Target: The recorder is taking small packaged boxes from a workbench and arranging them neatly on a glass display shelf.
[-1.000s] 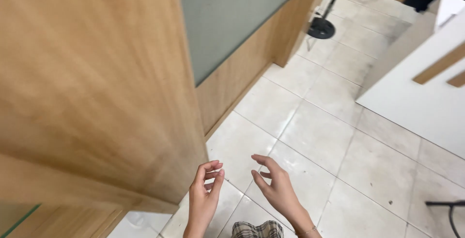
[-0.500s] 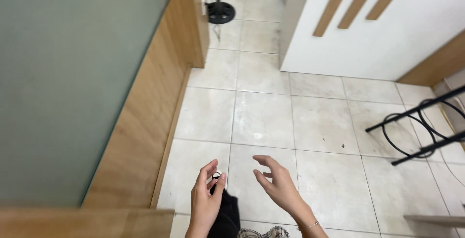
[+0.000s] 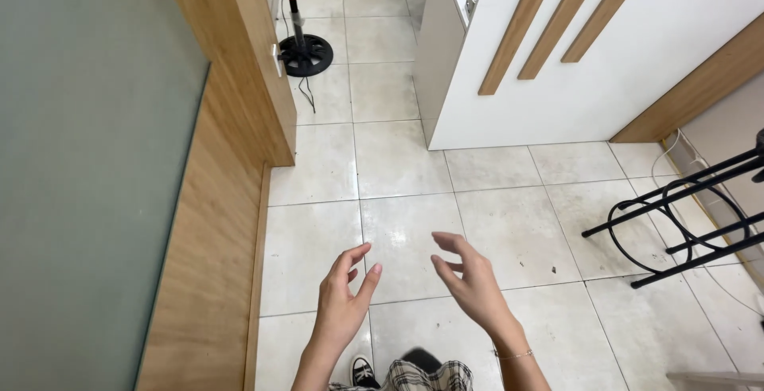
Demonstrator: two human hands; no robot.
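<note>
So we're looking down at both hands held out over the tiled floor (image 3: 398,160), nothing in either one. Left hand (image 3: 344,299) has its fingers loosely curled and spread apart, right hand (image 3: 469,279) the same, palms roughly facing each other with a gap between. Wooden door (image 3: 215,200) with frosted glass on the left, black metal stand (image 3: 684,216) off right, fan base (image 3: 306,52) further up.

No packages, labels, signs or screens visible.
</note>
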